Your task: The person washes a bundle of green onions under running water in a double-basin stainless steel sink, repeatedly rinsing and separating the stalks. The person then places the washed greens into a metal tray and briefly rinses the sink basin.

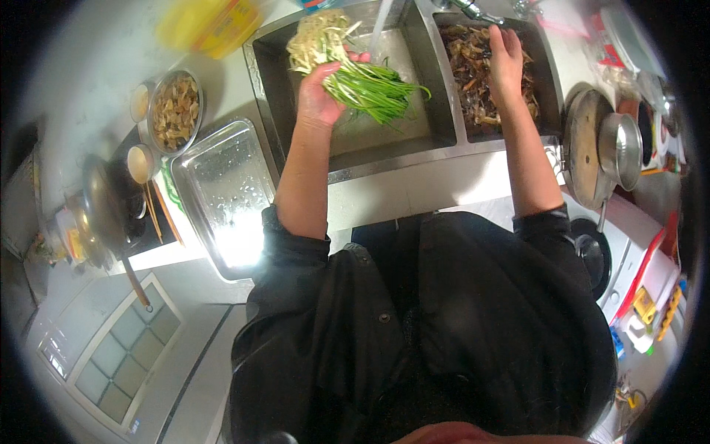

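Observation:
My left hand [320,100] is closed around a bunch of thin scallions [363,89], held over the left sink basin [383,145]. Their pale roots [319,41] point to the upper left and the green leaves hang to the right. Just behind the bunch, a stream of water [383,19] runs down into this basin. My right hand [506,66] is above the right basin, fingers stretched out, with nothing visible in it. Its fingertips are close to a metal tap [477,11]; contact cannot be made out. Brown, wet plant scraps [471,72] fill the basin below it.
Left of the sink lie a rectangular metal tray [222,172] and a bowl of brown pieces [176,111]. A wok [105,205] and wooden chopsticks [152,213] are farther left. To the right are a round board [582,150] and a metal pot [620,151]. A yellow container [216,25] stands behind.

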